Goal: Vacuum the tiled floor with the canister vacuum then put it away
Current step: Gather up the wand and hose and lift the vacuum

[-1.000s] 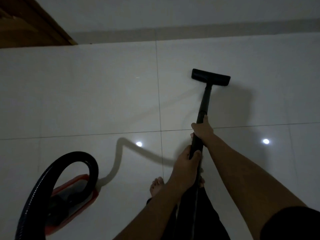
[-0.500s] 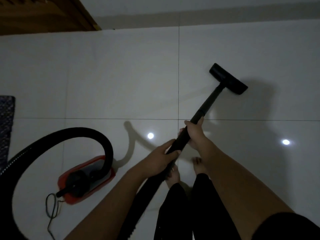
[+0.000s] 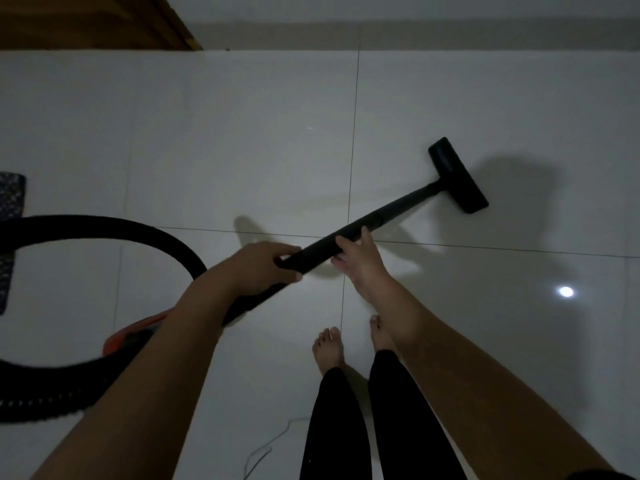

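The left hand (image 3: 263, 268) grips the wand (image 3: 398, 206) from above, fingers curled over its near end where it joins the hose (image 3: 104, 226). The right hand (image 3: 362, 263) sits just beyond, toward two o'clock along the wand, thumb and fingers wrapped loosely round the tube; some fingertips show under it.

The wand slants from the hands up toward two o'clock and ends in the nozzle (image 3: 457, 174). The nozzle lies flat on the floor (image 3: 242, 133), turned crosswise to the wand, with its shadow thrown to three o'clock of it. The floor is pale glossy tile, with grout lines crossing just under the right hand.

The hose arcs from the left hand out toward nine o'clock, runs off the left edge and comes back in low at eight o'clock. The canister (image 3: 138, 329), red-orange, shows only as a sliver behind the left forearm, at seven o'clock of the left hand, just beside the lower run of hose. A thin cord (image 3: 266, 448) lies on the tile at six o'clock, beside the legs.

Two bare feet (image 3: 329, 348) stand at six o'clock of the hands, below black trousers. A dark patterned mat (image 3: 10, 209) touches the left edge at nine o'clock. A wooden panel (image 3: 97, 19) fills eleven o'clock, and a bright spot of glare (image 3: 566, 291) sits at four o'clock.
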`<state>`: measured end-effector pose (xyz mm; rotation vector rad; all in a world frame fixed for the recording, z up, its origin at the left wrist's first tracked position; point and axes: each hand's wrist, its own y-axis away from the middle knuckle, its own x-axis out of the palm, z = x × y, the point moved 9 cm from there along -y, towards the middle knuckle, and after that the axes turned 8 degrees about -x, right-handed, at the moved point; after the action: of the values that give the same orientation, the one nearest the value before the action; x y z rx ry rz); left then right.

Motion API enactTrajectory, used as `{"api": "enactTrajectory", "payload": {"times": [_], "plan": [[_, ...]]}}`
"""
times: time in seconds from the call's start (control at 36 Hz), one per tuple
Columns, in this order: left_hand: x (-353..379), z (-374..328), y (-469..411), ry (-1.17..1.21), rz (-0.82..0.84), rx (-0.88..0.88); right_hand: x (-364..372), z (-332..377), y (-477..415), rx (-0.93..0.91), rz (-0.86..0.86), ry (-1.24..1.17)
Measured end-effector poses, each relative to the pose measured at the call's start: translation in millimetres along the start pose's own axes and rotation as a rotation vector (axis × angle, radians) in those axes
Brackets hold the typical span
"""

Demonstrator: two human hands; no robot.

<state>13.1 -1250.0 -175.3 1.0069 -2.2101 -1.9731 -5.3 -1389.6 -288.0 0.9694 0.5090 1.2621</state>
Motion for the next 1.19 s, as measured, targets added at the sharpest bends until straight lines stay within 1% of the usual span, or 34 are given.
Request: {"api": "enactTrajectory", "payload": {"times": [0.03,0.08,0.14,0.19,0.31,0.36,0.42,0.47,0.53,0.58,0.64,0.69,0.72,0.78,0.83,0.89,0.92,0.97,1.06,1.19], "plan": [[-9,1,1,-0.025,-0.075,0.000,-2,4,2,-0.042,0.002,0.128],[-22,2,4,-0.011,-0.170,-0.003,-5,21,9,-0.184,0.010,0.344],[-30,2,7,-0.007,-0.218,-0.015,-2,40,17,-0.353,0.050,0.431],[-35,2,9,-0.013,-0.238,-0.024,7,53,23,-0.485,0.165,0.498],[-42,-5,12,-0.027,-0.259,-0.008,37,58,28,-0.709,0.424,0.851],[-45,-8,13,-0.031,-0.262,0.002,50,56,27,-0.777,0.502,0.958],[-47,-9,14,-0.042,-0.255,0.011,61,59,25,-0.838,0.542,1.041],[-49,-7,14,-0.035,-0.265,0.006,70,65,25,-0.929,0.544,1.089],[-54,-3,13,0.006,-0.346,0.009,77,69,26,-0.991,0.535,1.123],[-59,-6,20,0.097,-0.518,0.057,82,69,25,-1.022,0.522,1.158],[-55,-16,39,0.220,-0.697,0.173,85,69,23,-1.031,0.494,1.181],[-38,-20,58,0.371,-0.814,0.251,88,70,23,-1.040,0.473,1.159],[-26,-15,65,0.489,-0.857,0.235,89,69,23,-1.042,0.469,1.150],[1,9,74,0.815,-0.926,0.091,89,68,20,-1.026,0.464,1.152],[30,34,79,1.157,-0.963,-0.116,90,66,17,-1.011,0.460,1.149],[48,46,81,1.391,-0.966,-0.256,91,66,15,-1.012,0.460,1.154],[51,47,79,1.465,-0.959,-0.278,91,66,15,-1.019,0.452,1.160],[49,49,73,1.559,-0.963,-0.229,93,63,16,-1.046,0.435,1.187],[29,59,62,1.578,-1.072,-0.103,101,54,21,-1.113,0.385,1.248],[13,102,57,1.674,-1.257,-0.067,130,29,41,-1.212,0.321,1.210]]}}
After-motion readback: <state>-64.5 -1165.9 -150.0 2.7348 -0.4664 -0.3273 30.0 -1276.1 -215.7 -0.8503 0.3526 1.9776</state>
